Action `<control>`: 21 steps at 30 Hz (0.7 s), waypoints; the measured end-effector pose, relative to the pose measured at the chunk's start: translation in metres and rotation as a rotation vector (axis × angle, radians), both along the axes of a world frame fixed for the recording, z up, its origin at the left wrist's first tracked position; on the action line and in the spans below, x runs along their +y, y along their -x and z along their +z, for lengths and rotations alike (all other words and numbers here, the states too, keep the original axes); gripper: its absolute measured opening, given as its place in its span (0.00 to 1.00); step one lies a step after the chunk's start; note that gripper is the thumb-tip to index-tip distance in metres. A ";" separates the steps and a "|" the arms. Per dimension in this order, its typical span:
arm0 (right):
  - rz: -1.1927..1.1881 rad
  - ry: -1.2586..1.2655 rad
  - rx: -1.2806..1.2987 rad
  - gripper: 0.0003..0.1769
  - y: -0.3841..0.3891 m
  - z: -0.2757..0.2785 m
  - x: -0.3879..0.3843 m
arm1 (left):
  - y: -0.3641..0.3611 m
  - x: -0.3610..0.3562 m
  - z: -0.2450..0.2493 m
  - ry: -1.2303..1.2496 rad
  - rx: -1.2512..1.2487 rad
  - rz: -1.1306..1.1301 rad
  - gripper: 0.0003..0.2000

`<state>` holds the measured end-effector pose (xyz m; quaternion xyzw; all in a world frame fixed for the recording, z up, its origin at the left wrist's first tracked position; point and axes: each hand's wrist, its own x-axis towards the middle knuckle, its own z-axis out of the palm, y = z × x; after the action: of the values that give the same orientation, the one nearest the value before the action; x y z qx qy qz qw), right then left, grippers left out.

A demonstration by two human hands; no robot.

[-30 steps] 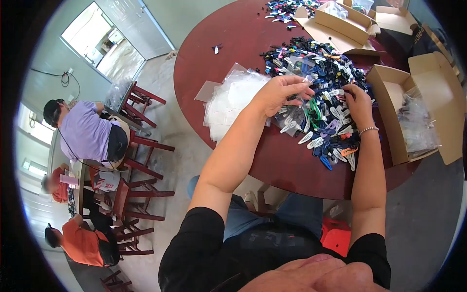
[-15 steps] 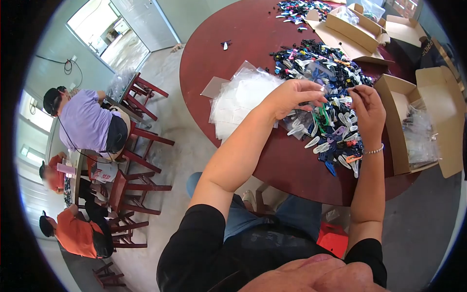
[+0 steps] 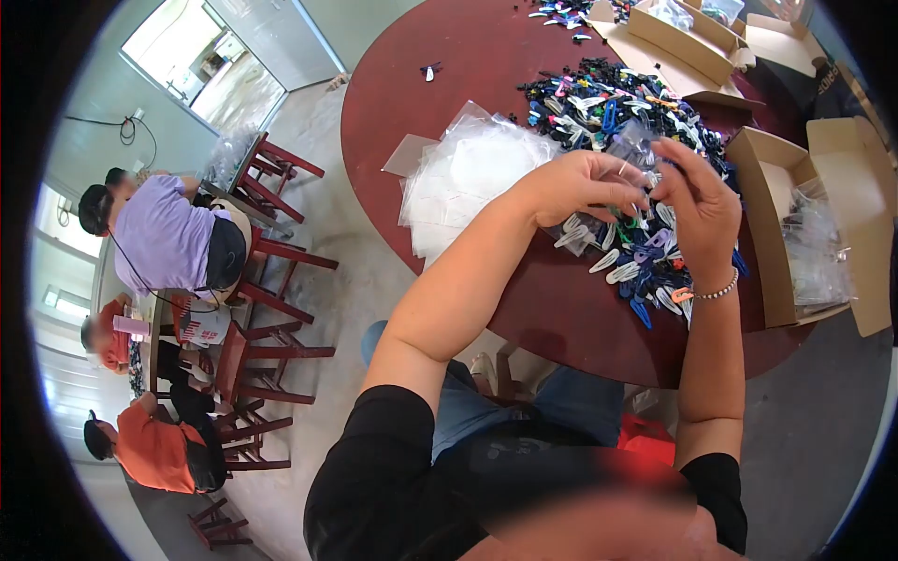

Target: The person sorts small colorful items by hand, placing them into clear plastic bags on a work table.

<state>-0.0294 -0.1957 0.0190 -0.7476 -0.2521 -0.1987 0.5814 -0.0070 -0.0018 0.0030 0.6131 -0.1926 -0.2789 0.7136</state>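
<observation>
A small clear plastic bag (image 3: 632,142) sits between my hands, above the heap of hair clips (image 3: 613,107). My left hand (image 3: 585,187) pinches it, with thumb and fingers pointing right. Close beside it my right hand (image 3: 697,201) bends its fingers and thumb together at the bag's right side; what lies between those fingertips is hidden. Snap clips in white, blue, black and other colours lie under and around both hands. To the left of my left hand spreads a stack of flat clear bags (image 3: 468,173).
An open cardboard box (image 3: 767,234) with filled clear bags stands at the right. Another open carton (image 3: 687,47) is at the back of the round red table (image 3: 393,84). People (image 3: 178,243) sit among wooden stools (image 3: 271,365) at the left.
My hands have come closer together, with the right hand moving left towards the plastic bag. The bag now shows more plainly above the fingers. The view has shifted slightly.
</observation>
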 end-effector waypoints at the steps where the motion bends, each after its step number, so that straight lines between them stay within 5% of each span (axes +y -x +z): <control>1: 0.002 -0.002 0.005 0.14 0.000 -0.001 -0.001 | -0.002 0.001 -0.001 -0.002 0.005 0.002 0.18; 7: -0.069 -0.099 0.032 0.12 -0.004 -0.010 -0.012 | -0.007 0.012 -0.001 0.251 0.072 0.015 0.24; 15: -0.275 0.439 0.003 0.08 -0.020 -0.022 -0.032 | -0.015 0.015 -0.006 0.314 0.104 0.042 0.26; 21: -0.244 0.561 0.083 0.09 -0.025 -0.025 -0.043 | -0.016 0.021 -0.004 0.249 0.085 0.217 0.23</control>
<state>-0.0048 -0.2387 -0.0062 -0.9111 -0.1815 -0.1591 0.3342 0.0090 0.0189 -0.0011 0.5247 -0.1278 -0.1998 0.8176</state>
